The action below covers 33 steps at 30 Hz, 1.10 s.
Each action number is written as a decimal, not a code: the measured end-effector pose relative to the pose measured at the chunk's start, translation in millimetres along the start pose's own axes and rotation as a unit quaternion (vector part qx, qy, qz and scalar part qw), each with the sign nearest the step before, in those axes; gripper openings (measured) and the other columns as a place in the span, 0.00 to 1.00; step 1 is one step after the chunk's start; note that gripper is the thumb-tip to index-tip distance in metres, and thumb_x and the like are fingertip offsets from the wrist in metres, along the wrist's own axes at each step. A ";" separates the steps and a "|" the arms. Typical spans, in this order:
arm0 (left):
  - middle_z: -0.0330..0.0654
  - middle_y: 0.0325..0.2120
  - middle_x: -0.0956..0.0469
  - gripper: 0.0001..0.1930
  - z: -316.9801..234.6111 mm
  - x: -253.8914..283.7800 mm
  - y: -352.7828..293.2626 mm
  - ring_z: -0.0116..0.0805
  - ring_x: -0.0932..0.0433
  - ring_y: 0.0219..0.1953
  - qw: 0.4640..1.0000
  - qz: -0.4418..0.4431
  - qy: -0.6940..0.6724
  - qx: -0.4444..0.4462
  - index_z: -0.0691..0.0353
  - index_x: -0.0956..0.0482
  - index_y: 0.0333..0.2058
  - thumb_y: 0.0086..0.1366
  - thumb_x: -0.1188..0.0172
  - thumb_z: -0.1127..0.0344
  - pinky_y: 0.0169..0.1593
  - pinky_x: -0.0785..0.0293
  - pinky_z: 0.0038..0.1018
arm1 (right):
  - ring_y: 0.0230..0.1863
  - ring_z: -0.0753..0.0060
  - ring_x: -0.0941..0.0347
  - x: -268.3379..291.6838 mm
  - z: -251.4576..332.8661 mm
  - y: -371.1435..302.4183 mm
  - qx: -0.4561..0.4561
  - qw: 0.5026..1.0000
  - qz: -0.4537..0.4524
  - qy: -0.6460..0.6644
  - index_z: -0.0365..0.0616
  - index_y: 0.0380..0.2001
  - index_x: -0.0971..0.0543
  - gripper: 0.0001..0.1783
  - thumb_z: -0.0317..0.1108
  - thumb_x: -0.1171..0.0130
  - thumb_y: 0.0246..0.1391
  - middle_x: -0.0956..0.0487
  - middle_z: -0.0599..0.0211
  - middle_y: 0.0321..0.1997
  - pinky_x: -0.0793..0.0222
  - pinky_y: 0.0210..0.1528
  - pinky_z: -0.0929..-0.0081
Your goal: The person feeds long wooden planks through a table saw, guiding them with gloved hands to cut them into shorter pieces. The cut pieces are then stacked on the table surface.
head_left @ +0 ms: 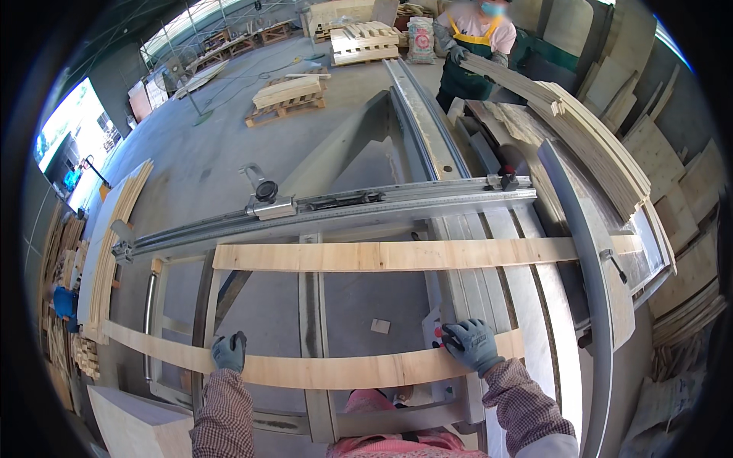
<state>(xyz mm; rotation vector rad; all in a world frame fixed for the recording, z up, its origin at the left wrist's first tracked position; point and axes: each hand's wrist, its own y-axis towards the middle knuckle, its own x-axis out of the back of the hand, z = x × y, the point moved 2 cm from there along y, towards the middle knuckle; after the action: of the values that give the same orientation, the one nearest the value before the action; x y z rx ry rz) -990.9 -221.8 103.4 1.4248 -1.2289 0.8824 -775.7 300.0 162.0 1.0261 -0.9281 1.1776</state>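
Note:
A long, pale wooden strip (343, 372) lies crosswise near me over the metal frame of a sliding table saw. My left hand (229, 352), in a grey-blue work glove, grips the strip left of its middle. Closer to the strip's right end, my right hand (471, 345), gloved alike, has its fingers wrapped over the board's far edge. Beyond both hands, a second wooden strip (382, 256) rests across the frame, alongside the saw's metal crosscut fence (336, 208). Its right part passes beneath a long grey overhead arm (584, 221).
A co-worker (477, 46) in a yellow-strapped apron holds boards at the far right. Stacked strips (595, 153) lie on the saw's right side. Sheets (122, 237) stand in a stack at left. A loaded pallet (289, 93) sits on the floor behind the fence.

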 end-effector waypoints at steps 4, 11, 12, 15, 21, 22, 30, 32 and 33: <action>0.47 0.30 0.22 0.13 11.3 -8.7 -1.1 0.46 0.27 0.40 0.999 0.011 -0.004 0.031 0.58 0.21 0.32 0.55 0.44 0.56 0.51 0.37 0.39 | 0.37 0.64 0.30 -0.2 1.8 1.3 -0.001 1.000 0.005 -0.005 0.53 0.36 0.24 0.14 0.44 0.45 0.46 0.24 0.69 0.32 0.37 0.44 0.66; 0.49 0.34 0.23 0.13 0.5 -0.2 4.6 0.47 0.29 0.44 0.994 0.080 -0.040 0.064 0.59 0.21 0.33 0.55 0.44 0.56 0.52 0.38 0.39 | 0.36 0.62 0.31 -1.0 -1.9 -0.6 -0.001 1.000 -0.004 0.021 0.54 0.37 0.25 0.17 0.42 0.41 0.40 0.25 0.68 0.32 0.38 0.43 0.64; 0.50 0.35 0.24 0.13 -4.5 3.7 6.8 0.48 0.30 0.45 0.988 0.117 -0.065 0.078 0.59 0.21 0.33 0.55 0.44 0.57 0.52 0.38 0.39 | 0.36 0.62 0.31 -3.0 -3.3 -0.8 0.002 1.000 -0.007 0.024 0.54 0.37 0.25 0.17 0.42 0.41 0.40 0.25 0.68 0.32 0.38 0.43 0.64; 0.50 0.33 0.23 0.13 16.6 -9.4 1.9 0.48 0.29 0.42 0.998 0.033 -0.028 0.040 0.60 0.21 0.31 0.56 0.44 0.57 0.49 0.36 0.39 | 0.36 0.63 0.31 -3.5 -3.2 -0.1 0.008 0.999 -0.010 0.031 0.54 0.38 0.25 0.17 0.41 0.41 0.40 0.25 0.68 0.33 0.38 0.43 0.65; 0.49 0.27 0.23 0.12 -10.9 5.5 3.9 0.48 0.28 0.35 0.997 0.035 -0.059 0.023 0.60 0.22 0.27 0.55 0.45 0.58 0.43 0.35 0.40 | 0.36 0.63 0.31 -4.9 -6.2 -1.3 0.002 1.000 -0.009 0.023 0.54 0.38 0.25 0.18 0.42 0.41 0.39 0.25 0.68 0.33 0.38 0.43 0.65; 0.49 0.27 0.23 0.12 -6.0 -1.6 5.8 0.48 0.28 0.36 0.996 0.049 -0.071 0.028 0.60 0.22 0.28 0.55 0.45 0.58 0.43 0.35 0.39 | 0.36 0.63 0.31 -5.4 -7.0 -1.9 0.001 1.000 -0.010 0.022 0.54 0.37 0.25 0.18 0.42 0.40 0.39 0.25 0.68 0.32 0.38 0.43 0.65; 0.48 0.23 0.24 0.10 12.3 -10.1 2.2 0.46 0.28 0.31 0.999 -0.008 -0.042 -0.018 0.60 0.21 0.25 0.54 0.44 0.60 0.40 0.35 0.39 | 0.37 0.63 0.30 1.3 -0.4 1.9 -0.001 1.000 0.005 0.015 0.53 0.35 0.24 0.14 0.45 0.44 0.46 0.25 0.69 0.32 0.37 0.43 0.65; 0.47 0.22 0.24 0.10 2.2 -2.6 3.1 0.47 0.28 0.31 0.998 0.008 -0.054 -0.015 0.60 0.21 0.24 0.54 0.44 0.60 0.40 0.35 0.39 | 0.37 0.63 0.30 0.6 -1.0 1.3 -0.003 1.000 0.003 0.016 0.53 0.35 0.24 0.14 0.45 0.44 0.46 0.25 0.69 0.32 0.37 0.43 0.65; 0.47 0.22 0.24 0.10 -1.7 0.0 3.6 0.47 0.28 0.30 0.998 0.016 -0.059 -0.014 0.60 0.21 0.24 0.54 0.44 0.60 0.40 0.35 0.40 | 0.37 0.63 0.30 0.4 -1.4 0.7 -0.005 1.000 0.003 0.015 0.53 0.36 0.24 0.14 0.45 0.44 0.46 0.25 0.69 0.32 0.37 0.43 0.65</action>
<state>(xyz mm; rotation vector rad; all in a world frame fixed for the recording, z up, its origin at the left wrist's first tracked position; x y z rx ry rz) -994.2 -220.0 104.6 1.4564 -1.3512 0.8090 -776.3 301.5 162.1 0.9966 -0.9134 1.1888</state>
